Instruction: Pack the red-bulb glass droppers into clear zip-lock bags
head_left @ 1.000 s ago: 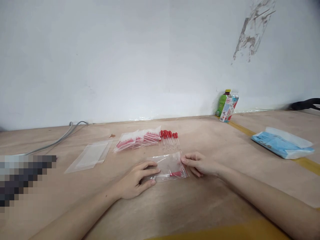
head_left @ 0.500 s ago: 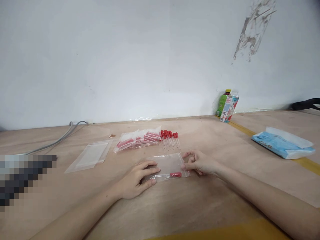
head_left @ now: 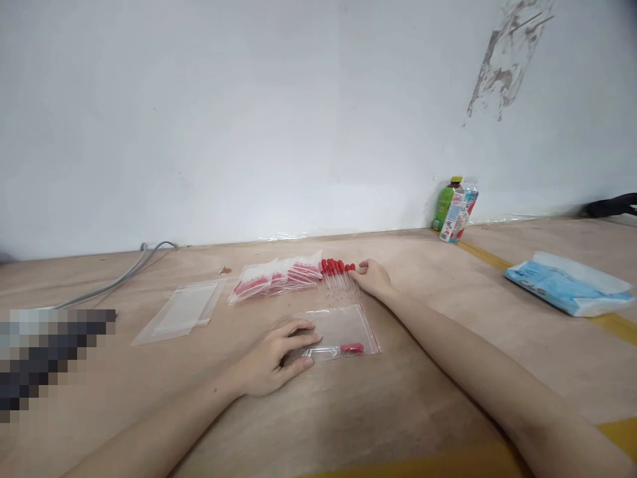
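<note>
My left hand lies on a clear zip bag, its fingers spread and resting over the bag's left end. Inside that bag, along the near side, is a dropper with a red bulb and a clear stem. Farther back, several loose red-bulbed droppers lie side by side. My right hand is at the right end of this row, thumb and forefinger pinched at the bulb of the outermost dropper. Left of the row, several filled bags overlap in a pile, with red bulbs showing through.
Flat clear bags lie at left on the wooden table. A grey cable runs near a pixelated dark object. At the right are a blue-and-white packet, a green bottle and a printed carton by the wall.
My right hand has let go of the zip bag's right edge and moved back to the loose droppers. My left hand stays on the bag.
</note>
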Demonstrator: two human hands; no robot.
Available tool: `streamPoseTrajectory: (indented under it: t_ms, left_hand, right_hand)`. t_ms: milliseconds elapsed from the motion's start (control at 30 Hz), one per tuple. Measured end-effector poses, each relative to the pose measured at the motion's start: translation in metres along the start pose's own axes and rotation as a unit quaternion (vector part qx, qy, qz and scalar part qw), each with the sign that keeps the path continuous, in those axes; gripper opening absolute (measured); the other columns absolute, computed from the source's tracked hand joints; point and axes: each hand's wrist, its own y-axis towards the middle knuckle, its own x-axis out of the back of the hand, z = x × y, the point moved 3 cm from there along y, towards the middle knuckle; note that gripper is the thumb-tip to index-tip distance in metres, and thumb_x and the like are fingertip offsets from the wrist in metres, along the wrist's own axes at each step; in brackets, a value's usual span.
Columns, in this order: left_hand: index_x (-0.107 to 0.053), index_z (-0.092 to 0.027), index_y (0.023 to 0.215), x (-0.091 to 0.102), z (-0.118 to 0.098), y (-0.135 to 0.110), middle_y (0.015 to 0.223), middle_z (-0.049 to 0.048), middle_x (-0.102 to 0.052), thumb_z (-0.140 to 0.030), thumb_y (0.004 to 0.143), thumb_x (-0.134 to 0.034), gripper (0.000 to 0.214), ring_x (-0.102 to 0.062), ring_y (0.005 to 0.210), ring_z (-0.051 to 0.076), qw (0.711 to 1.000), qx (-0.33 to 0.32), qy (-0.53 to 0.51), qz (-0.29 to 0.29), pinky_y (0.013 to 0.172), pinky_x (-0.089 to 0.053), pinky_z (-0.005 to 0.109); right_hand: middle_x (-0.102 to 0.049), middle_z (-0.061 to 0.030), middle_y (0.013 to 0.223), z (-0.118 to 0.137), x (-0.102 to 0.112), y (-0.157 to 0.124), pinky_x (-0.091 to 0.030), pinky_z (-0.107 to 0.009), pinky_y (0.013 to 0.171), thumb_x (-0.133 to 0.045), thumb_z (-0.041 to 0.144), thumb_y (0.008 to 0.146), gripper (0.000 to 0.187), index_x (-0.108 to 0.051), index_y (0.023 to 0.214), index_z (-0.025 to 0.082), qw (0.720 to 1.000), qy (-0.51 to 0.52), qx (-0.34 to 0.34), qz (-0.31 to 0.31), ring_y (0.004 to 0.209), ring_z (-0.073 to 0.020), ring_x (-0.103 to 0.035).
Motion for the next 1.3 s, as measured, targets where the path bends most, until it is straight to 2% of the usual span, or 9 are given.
streamPoseTrajectory:
  t_ms: [267,400,500,633,767,867,967,1133,1300]
  left_hand:
    - [-0.045,-0.027,0.124,0.000,-0.001,-0.001,0.126,0.0059,-0.043,-0.033,0.087,-0.044,0.038,-0.040,0.115,0.021,1.000,-0.001,0.001,-0.005,0.097,-0.034,0.038]
    - [-0.046,-0.027,0.124,0.001,-0.002,0.000,0.125,0.0058,-0.043,-0.032,0.087,-0.044,0.037,-0.041,0.115,0.022,1.000,-0.001,-0.005,-0.007,0.096,-0.035,0.039]
    - [-0.046,-0.027,0.124,0.001,-0.002,0.000,0.125,0.0059,-0.044,-0.032,0.087,-0.044,0.037,-0.041,0.114,0.022,1.000,-0.002,-0.008,-0.008,0.096,-0.035,0.038]
    - [-0.045,-0.028,0.124,0.001,-0.001,0.000,0.126,0.0055,-0.043,-0.033,0.087,-0.044,0.038,-0.041,0.115,0.022,1.000,-0.001,-0.008,-0.005,0.096,-0.034,0.039]
    - [-0.045,-0.027,0.125,0.001,-0.001,0.000,0.127,0.0055,-0.043,-0.033,0.088,-0.043,0.037,-0.041,0.115,0.022,1.000,-0.003,-0.008,-0.004,0.097,-0.034,0.039]
    - [-0.045,-0.028,0.125,0.002,-0.002,0.000,0.127,0.0044,-0.043,-0.030,0.090,-0.039,0.035,-0.040,0.116,0.021,1.000,-0.005,-0.005,-0.001,0.097,-0.033,0.039]
    - [-0.045,-0.029,0.124,0.002,-0.002,0.000,0.126,0.0037,-0.044,-0.026,0.090,-0.038,0.035,-0.040,0.115,0.020,1.000,-0.001,-0.005,-0.003,0.097,-0.033,0.038]
    - [-0.045,-0.028,0.124,0.000,-0.001,0.000,0.126,0.0046,-0.043,-0.025,0.089,-0.040,0.036,-0.040,0.116,0.020,1.000,-0.004,0.003,-0.007,0.097,-0.033,0.038]
    - [-0.042,-0.028,0.126,0.001,-0.003,0.001,0.127,0.0045,-0.043,-0.024,0.088,-0.040,0.038,-0.040,0.115,0.020,1.000,-0.011,0.007,-0.013,0.097,-0.034,0.039]
  right_hand:
    - [-0.064,-0.0126,0.096,-0.010,-0.003,0.017,-0.041,-0.025,0.069,-0.054,0.036,0.069,0.035,-0.059,0.094,0.011,0.999,-0.003,-0.032,0.005,0.088,-0.0213,-0.058]
    - [-0.065,-0.0105,0.084,-0.010,0.002,0.012,-0.041,-0.025,0.066,-0.058,0.039,0.066,0.032,-0.060,0.085,0.014,1.000,-0.004,-0.013,0.012,0.083,-0.0217,-0.059]
    - [-0.064,-0.0126,0.081,-0.007,0.005,0.007,-0.040,-0.027,0.066,-0.062,0.030,0.064,0.023,-0.059,0.080,0.014,1.000,-0.005,0.005,0.017,0.082,-0.0235,-0.059]
    - [-0.062,-0.0138,0.082,-0.009,0.011,0.002,-0.040,-0.028,0.067,-0.055,0.023,0.069,0.028,-0.055,0.094,0.012,1.000,0.019,0.019,0.008,0.082,-0.0237,-0.058]
    - [-0.058,-0.0055,0.079,-0.019,0.023,-0.022,-0.043,-0.025,0.060,-0.040,0.028,0.078,0.049,-0.029,0.123,0.011,0.994,0.099,0.038,-0.011,0.067,-0.0156,-0.057]
    - [-0.052,0.0022,0.074,-0.025,0.036,-0.055,-0.040,-0.021,0.044,-0.039,0.035,0.077,0.057,-0.015,0.125,0.018,0.963,0.265,0.044,0.002,0.047,-0.0091,-0.050]
    - [-0.047,0.0063,0.068,-0.025,0.046,-0.086,-0.040,-0.020,0.039,-0.046,0.038,0.074,0.055,-0.017,0.117,0.020,0.937,0.348,0.019,0.022,0.043,-0.0080,-0.048]
    - [-0.048,0.0072,0.068,-0.014,0.048,-0.107,-0.050,-0.025,0.051,-0.060,0.035,0.066,0.050,-0.026,0.100,0.025,0.898,0.439,-0.023,0.028,0.053,-0.0104,-0.056]
    - [-0.055,0.0034,0.070,-0.008,0.043,-0.111,-0.051,-0.027,0.064,-0.061,0.034,0.068,0.036,-0.033,0.088,0.023,0.866,0.482,-0.069,0.111,0.061,-0.0113,-0.061]
